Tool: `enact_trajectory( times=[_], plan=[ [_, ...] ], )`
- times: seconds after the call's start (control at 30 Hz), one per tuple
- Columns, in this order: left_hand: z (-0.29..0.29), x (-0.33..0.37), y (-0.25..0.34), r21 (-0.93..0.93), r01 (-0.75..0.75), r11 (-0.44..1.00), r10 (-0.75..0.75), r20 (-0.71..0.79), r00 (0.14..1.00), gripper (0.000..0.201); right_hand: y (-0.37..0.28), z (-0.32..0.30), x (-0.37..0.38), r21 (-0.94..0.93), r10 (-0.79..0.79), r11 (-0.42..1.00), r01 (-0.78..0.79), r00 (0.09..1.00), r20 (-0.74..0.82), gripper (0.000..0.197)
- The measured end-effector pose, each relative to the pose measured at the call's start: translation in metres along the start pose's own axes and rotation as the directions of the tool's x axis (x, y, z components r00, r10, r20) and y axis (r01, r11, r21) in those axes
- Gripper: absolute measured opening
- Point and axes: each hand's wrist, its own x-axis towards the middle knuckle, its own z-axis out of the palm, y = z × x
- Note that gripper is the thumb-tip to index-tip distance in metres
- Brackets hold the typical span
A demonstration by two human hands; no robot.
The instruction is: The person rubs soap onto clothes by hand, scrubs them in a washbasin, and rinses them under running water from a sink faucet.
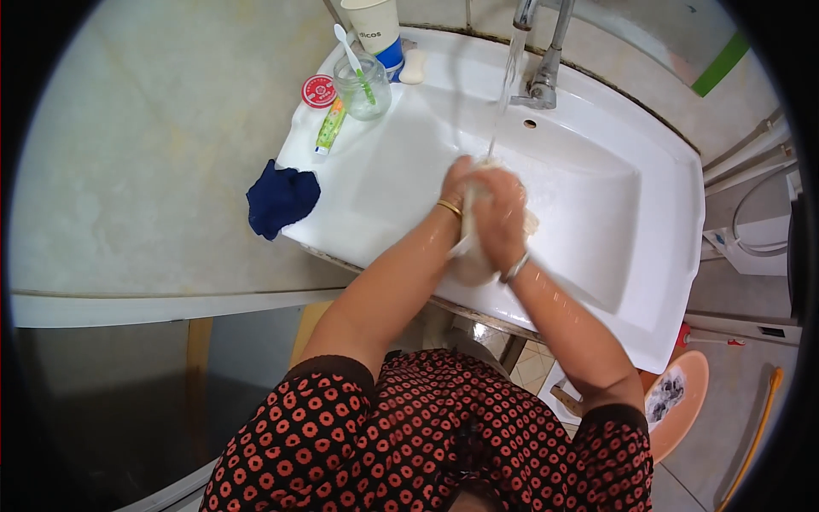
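Over the front part of the white sink (401, 230), both my hands are closed together on a wet, off-white cloth (474, 269). My left hand (455, 183) grips it from the left side, its fingers partly hidden. Across the cloth lies my right hand (499, 209), blurred by motion. Folds of the cloth hang below the hands and show at the right edge of the right hand. A stream of water from the metal faucet (539, 85) falls onto the cloth and fingers. The cloth's exact kind cannot be made out.
On the sink's left ledge are a navy cloth (283, 199), a green toothpaste tube (330, 128), a round red lid (318, 91), a glass jar (363, 92) holding a toothbrush (350, 53), a paper cup (375, 30) and a soap bar (413, 66). A pink basin (688, 418) stands low at right.
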Motion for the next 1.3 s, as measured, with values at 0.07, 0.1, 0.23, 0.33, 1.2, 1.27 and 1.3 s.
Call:
enact_trajectory(
  times=[0.07,0.1,0.23,0.33,1.2,1.27,1.3],
  plan=[
    [-0.002,-0.004,0.015,-0.07,0.14,0.988,-0.14,-0.002,0.99,0.033,-0.013,0.01,0.007,0.0,-0.102,0.995,0.102,0.995,-0.021,0.019],
    [0.0,-0.003,0.005,-0.017,-0.02,1.0,0.019,-0.043,0.999,0.034,-0.003,0.013,0.019,-0.003,-0.097,0.995,0.097,0.995,-0.023,0.018],
    [0.043,-0.006,-0.018,0.021,0.034,0.999,-0.033,-0.073,0.997,0.037,0.053,-0.009,0.08,-0.087,0.601,0.797,-0.597,0.799,0.029,0.029],
    [0.043,-0.005,0.0,-0.112,0.023,0.993,-0.028,-0.047,0.999,0.034,0.046,0.016,0.068,0.053,0.536,0.838,-0.544,0.837,0.11,0.038],
    [-0.004,-0.026,0.041,-0.298,-0.016,0.955,0.0,-0.053,0.999,0.08,0.041,-0.028,0.095,0.847,0.722,0.165,-0.505,0.647,0.246,0.017],
    [-0.003,-0.03,0.051,-0.203,0.144,0.969,-0.136,0.054,0.989,0.077,0.043,-0.041,0.097,0.856,0.671,0.199,-0.478,0.703,0.236,0.017],
    [-0.005,-0.028,0.051,-0.205,0.141,0.969,-0.133,0.05,0.99,0.077,0.037,-0.04,0.096,0.854,0.671,0.196,-0.482,0.702,0.241,0.017]
  ],
)
